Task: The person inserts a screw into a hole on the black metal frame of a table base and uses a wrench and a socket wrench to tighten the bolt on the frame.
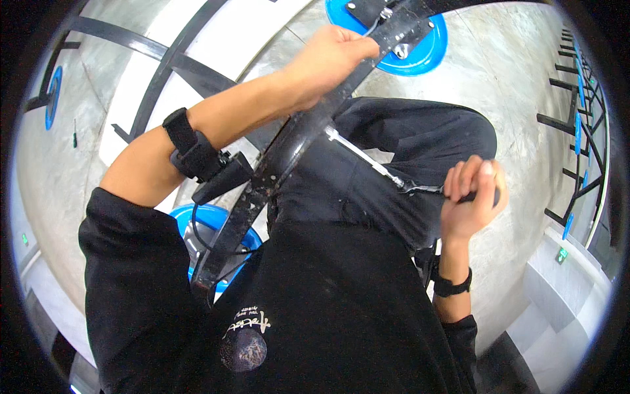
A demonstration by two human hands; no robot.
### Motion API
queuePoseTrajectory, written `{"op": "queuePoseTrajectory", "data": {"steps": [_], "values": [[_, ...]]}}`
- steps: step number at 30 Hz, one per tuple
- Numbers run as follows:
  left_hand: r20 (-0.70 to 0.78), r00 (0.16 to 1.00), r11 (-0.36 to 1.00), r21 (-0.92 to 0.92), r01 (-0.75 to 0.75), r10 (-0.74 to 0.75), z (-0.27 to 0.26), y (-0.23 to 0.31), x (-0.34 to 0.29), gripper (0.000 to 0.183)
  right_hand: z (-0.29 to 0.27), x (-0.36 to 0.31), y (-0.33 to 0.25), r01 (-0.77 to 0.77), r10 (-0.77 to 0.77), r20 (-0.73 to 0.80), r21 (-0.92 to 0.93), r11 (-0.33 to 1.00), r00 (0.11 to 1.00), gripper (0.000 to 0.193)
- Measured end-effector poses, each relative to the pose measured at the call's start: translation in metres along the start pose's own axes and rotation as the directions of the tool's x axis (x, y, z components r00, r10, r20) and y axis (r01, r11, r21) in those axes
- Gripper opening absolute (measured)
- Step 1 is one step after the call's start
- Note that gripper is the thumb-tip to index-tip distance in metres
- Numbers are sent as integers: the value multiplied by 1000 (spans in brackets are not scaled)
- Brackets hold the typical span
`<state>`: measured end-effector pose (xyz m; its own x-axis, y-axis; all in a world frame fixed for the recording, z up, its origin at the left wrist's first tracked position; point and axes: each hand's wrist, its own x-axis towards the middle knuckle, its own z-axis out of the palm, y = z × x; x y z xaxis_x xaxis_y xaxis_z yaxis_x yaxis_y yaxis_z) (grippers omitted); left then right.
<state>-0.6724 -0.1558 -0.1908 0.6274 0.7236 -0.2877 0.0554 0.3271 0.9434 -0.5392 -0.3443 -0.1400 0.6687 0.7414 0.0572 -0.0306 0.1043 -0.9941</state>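
Left hand [331, 56], upper centre, is gripping a black metal bar [289, 141]; right hand [469, 197] is closing around a screwdriver [374, 164], best kept square to the bar.

Pale polished concrete floor [499, 72], white floor stripe [216, 39], black metal frames [577, 118] at right

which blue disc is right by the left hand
The blue disc at the top, just beyond the left hand; the other sits lower, beside the elbow.
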Motion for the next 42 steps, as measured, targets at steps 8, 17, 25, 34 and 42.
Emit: {"op": "queuePoseTrajectory", "data": {"steps": [8,17,25,34,42], "values": [[71,997,1000,-13,-8,9,2,2,-1,27,-2,-3,6,-8,12,-81,59,998,997,37],[-110,992,995,82,-48,57,7,2,1,27,-23,93,68,-500,518,-127,151,853,846,21],[-168,983,992,115,-56,75,10,4,-1,29,-31,69,64,-393,419,-170,167,904,892,28],[-70,995,990,125,-67,76,2,-3,0,23,-34,13,24,-267,265,37,198,943,964,30],[-47,998,998,54,-42,45,0,0,-3,25,-11,-14,6,-35,40,-36,114,993,999,36]]}}
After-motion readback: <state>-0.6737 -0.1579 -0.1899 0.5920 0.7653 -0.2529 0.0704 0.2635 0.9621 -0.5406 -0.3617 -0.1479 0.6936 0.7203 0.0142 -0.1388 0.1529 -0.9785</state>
